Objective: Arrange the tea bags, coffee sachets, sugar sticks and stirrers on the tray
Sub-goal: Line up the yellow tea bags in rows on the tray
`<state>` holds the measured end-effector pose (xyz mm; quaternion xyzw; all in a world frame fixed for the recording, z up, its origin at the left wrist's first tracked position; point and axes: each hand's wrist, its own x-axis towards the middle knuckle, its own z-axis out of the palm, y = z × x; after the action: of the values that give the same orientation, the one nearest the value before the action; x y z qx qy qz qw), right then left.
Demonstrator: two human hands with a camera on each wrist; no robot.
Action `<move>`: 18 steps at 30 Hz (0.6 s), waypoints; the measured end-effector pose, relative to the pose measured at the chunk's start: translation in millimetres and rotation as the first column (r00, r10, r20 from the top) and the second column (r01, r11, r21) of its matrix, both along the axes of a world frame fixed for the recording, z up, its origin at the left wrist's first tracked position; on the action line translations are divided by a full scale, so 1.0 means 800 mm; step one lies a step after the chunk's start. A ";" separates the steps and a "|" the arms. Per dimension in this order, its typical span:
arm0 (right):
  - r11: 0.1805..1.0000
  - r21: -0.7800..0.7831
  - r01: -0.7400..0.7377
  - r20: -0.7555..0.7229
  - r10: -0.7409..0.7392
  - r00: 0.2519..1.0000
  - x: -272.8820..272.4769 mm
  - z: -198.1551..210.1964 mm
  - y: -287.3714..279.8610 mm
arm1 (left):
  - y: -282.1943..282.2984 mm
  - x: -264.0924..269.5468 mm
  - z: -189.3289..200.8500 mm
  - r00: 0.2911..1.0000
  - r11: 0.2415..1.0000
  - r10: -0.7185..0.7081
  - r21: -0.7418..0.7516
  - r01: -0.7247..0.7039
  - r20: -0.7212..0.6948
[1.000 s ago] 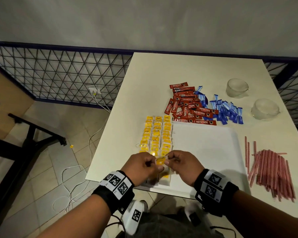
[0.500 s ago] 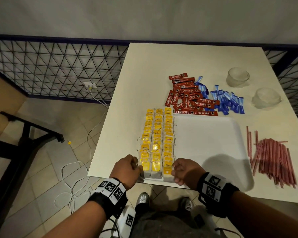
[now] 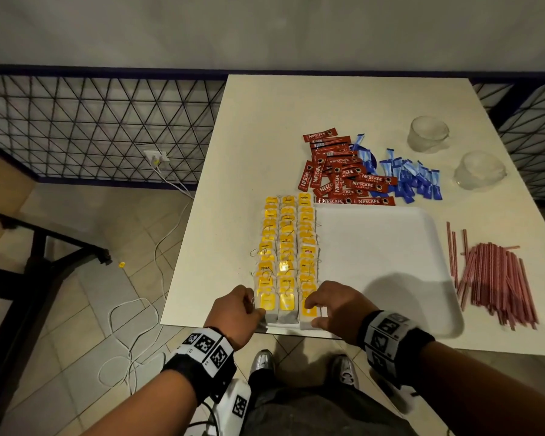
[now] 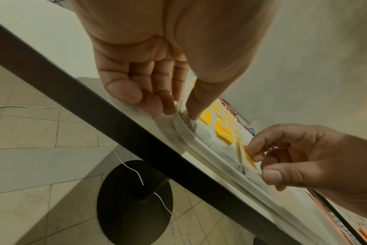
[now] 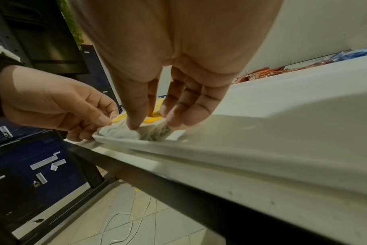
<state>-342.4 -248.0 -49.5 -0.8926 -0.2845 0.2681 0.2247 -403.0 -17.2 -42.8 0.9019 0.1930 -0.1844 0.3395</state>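
Observation:
Three columns of yellow-tagged tea bags [image 3: 285, 247] fill the left side of the white tray [image 3: 375, 262]. My left hand [image 3: 257, 309] is at the tray's near left corner, its thumb on the nearest tea bag [image 4: 191, 126] of the left column and its curled fingers [image 4: 157, 106] against the rim. My right hand [image 3: 312, 313] pinches the nearest tea bag [image 5: 155, 124] of the right column between thumb and fingers. Red coffee sachets [image 3: 340, 174] and blue sugar sticks [image 3: 412, 180] lie beyond the tray. Pink stirrers [image 3: 497, 278] lie to its right.
Two upturned glass cups [image 3: 427, 133] [image 3: 479, 171] stand at the table's far right. The tray's near rim [image 5: 220, 149] overhangs the table's front edge. A metal mesh fence [image 3: 92, 127] and white cables [image 3: 132, 325] on the tiled floor are to the left.
Both hands have come down from holding one tea bag above the tray to the nearest row by the front rim, and have spread apart to the outer columns.

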 end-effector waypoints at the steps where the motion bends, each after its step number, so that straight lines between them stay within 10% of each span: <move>1: 1.000 -0.010 0.002 -0.001 -0.002 1.000 -0.001 0.000 0.002 | 0.000 0.000 -0.001 1.000 1.000 0.000 -0.005 0.000 -0.001; 13: 0.999 -0.011 0.040 0.063 -0.040 0.997 -0.012 -0.002 0.017 | 0.006 -0.003 -0.009 1.000 1.000 -0.013 -0.029 0.013 0.007; 18: 0.939 -0.067 0.336 0.016 -0.336 0.942 -0.004 -0.001 0.013 | 0.007 -0.001 -0.007 0.948 0.958 -0.259 0.176 0.227 0.187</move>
<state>-345.4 -237.6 -50.5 -0.9358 -0.1193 0.2335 0.2355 -403.8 -11.6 -48.1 0.9564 0.0571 -0.1142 0.2628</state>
